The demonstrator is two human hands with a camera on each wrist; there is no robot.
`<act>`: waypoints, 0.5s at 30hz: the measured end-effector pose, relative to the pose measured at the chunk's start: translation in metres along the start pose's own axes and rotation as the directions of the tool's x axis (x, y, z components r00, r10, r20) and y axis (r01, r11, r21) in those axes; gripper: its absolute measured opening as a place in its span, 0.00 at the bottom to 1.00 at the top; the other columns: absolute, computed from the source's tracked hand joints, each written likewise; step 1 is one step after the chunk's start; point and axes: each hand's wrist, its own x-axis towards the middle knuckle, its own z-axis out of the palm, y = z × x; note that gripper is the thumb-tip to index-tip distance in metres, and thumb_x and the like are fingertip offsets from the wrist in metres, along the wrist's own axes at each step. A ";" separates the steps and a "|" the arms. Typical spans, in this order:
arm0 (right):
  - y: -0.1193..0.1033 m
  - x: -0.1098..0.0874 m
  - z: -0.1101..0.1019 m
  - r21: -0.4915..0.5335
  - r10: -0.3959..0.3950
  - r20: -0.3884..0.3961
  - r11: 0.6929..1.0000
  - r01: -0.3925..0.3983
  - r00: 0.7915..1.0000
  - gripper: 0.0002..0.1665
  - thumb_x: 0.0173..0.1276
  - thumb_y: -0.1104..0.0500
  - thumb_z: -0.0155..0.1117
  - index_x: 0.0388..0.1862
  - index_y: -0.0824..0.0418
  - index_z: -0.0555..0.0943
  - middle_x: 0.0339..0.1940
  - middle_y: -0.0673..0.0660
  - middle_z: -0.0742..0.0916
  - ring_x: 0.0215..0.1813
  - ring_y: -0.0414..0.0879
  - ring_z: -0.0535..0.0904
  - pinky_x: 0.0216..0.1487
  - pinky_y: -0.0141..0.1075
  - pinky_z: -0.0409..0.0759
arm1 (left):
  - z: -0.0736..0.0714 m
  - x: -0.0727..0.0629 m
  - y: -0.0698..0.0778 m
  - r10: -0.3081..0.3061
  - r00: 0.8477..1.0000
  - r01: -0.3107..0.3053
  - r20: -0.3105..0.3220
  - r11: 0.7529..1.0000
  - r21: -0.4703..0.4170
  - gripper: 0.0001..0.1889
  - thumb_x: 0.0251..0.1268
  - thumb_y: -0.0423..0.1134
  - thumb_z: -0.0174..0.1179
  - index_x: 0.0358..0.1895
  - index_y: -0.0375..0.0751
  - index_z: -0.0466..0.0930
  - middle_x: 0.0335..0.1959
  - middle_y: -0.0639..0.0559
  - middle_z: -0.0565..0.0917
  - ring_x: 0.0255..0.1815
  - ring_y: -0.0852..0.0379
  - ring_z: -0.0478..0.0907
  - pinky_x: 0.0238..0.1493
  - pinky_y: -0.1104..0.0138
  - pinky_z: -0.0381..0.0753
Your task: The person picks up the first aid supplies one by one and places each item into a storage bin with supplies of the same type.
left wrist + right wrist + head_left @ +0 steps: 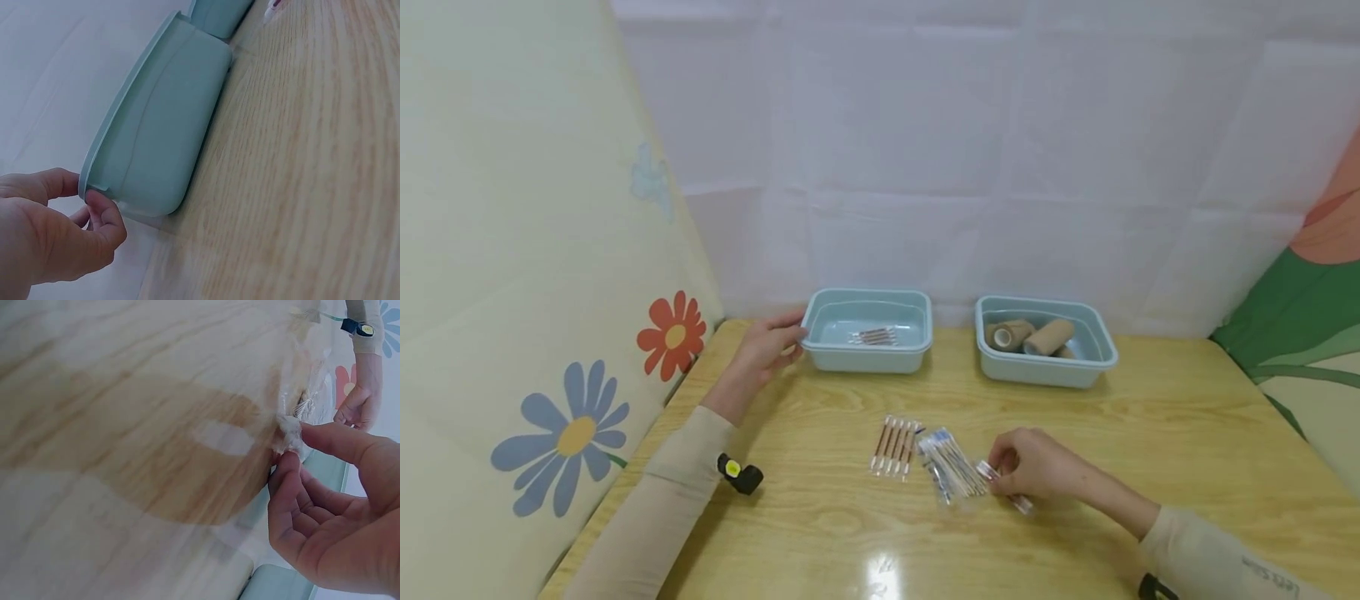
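Note:
My left hand [767, 346] grips the left end of a light blue plastic bin [868, 361], thumb and fingers at the rim in the left wrist view. Inside that bin lies a small pack of brown-stemmed, white-tipped cotton swabs [876, 336]. Over the table, my right hand [1037, 465] pinches a clear packet of cotton swabs [1020, 502] between thumb and fingertips; the right wrist view shows its crinkled clear wrapper [290, 432]. Just left of this hand are a clear packet of pale-stemmed swabs [953, 467] and a pack of brown-stemmed swabs [895, 448].
A second light blue bin [1037, 371] stands to the right, holding several brown cardboard tubes [1049, 337]. Both bins are near the back of the wood-grain table [820, 533], before a white cloth backdrop [895, 150]. A flower-printed panel [527, 300] borders the left side.

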 end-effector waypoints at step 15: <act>-0.007 0.006 -0.005 0.026 -0.003 -0.009 1.000 0.003 1.000 0.12 0.52 0.70 0.77 0.32 0.63 0.82 0.21 0.48 0.80 0.24 0.41 0.76 0.27 0.32 0.75 | -0.001 -0.003 0.001 -0.012 1.000 0.012 0.007 0.999 -0.030 0.27 0.75 0.30 0.58 0.75 0.37 0.69 0.70 0.38 0.70 0.42 0.58 0.74 0.42 0.70 0.79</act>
